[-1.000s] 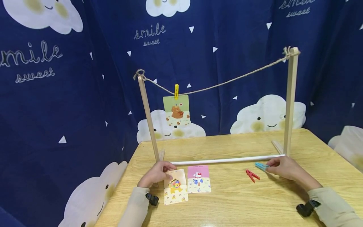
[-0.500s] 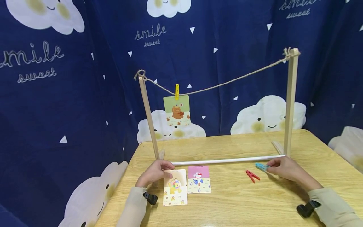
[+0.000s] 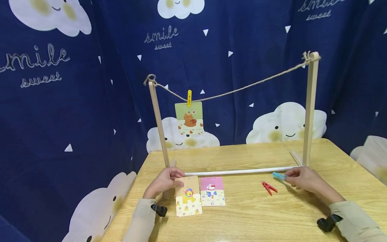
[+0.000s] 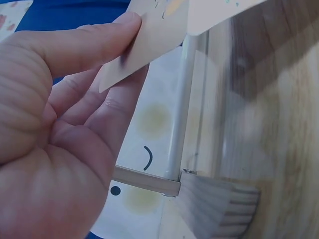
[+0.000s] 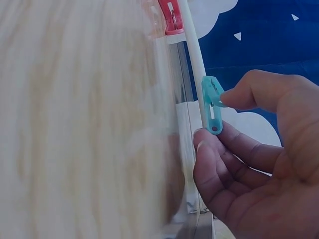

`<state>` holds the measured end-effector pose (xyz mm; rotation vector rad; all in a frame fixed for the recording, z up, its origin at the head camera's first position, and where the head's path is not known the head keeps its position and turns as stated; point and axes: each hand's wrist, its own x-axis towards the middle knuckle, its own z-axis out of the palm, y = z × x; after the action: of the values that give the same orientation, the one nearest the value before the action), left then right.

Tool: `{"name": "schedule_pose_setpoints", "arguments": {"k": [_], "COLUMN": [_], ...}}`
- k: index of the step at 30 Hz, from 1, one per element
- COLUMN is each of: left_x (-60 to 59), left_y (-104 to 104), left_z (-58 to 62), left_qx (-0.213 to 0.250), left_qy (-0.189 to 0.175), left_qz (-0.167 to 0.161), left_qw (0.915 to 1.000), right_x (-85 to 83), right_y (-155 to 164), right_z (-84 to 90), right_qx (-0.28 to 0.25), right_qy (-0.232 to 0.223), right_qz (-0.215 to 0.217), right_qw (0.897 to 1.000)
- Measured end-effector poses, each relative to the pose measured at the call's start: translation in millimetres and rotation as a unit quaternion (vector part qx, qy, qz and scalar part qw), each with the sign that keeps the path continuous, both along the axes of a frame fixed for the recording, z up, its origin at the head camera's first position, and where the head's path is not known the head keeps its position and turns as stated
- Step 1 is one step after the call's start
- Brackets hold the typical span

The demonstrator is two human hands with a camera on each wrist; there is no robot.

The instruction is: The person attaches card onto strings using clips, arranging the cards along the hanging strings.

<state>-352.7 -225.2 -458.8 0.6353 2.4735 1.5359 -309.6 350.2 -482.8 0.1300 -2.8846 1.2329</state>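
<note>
The left hand (image 3: 164, 183) pinches the upper edge of the lion card (image 3: 188, 196), thumb on top, lifting that edge off the tabletop (image 3: 251, 215) at the foot of the left post (image 3: 158, 121). The right hand (image 3: 303, 179) pinches the blue clothespin (image 3: 279, 176), its long axis running along the white base rod (image 3: 242, 171). The string (image 3: 242, 89) hangs above and behind both hands, sagging lowest near the yellow clothespin (image 3: 189, 97) holding the bear card (image 3: 188, 118); the left hand lies nearer that stretch. The right wrist view shows the blue clothespin (image 5: 213, 104) held between thumb and fingertips just beside the rod, which the head view leaves unclear. A red clothespin (image 3: 269, 187) and a pink card (image 3: 212, 191) lie between the hands.
</note>
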Motion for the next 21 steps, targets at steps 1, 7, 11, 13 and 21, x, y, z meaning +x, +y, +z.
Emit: {"name": "schedule_pose_setpoints", "arguments": {"k": [1,7,11,13,21], "left_x": [-0.3,0.1,0.9,1.1,2.6], "left_y": [-0.1,0.0,0.7,0.9,2.4], "left_z": [0.2,2.2,4.7,5.7,9.5], "left_qx": [0.003,0.011,0.015,0.016,0.019], "left_qy": [-0.001,-0.010,-0.016,-0.015,-0.008], "left_qz": [-0.001,0.003,0.009,0.007,0.006], "left_qw": [1.0000,0.9999,0.9997,0.9997,0.9998], "right_x": [0.0,1.2,2.2,2.4,2.3], "right_y": [0.1,-0.4,-1.0,-1.3,-1.7], "right_z": [0.4,3.5,6.4,7.9,11.0], "right_qx": [-0.001,-0.014,-0.016,-0.016,-0.002], "right_qy": [0.000,-0.003,0.001,0.003,0.022], "right_qz": [0.000,-0.004,-0.008,-0.014,-0.017], "right_qw": [1.000,1.000,1.000,1.000,1.000]}}
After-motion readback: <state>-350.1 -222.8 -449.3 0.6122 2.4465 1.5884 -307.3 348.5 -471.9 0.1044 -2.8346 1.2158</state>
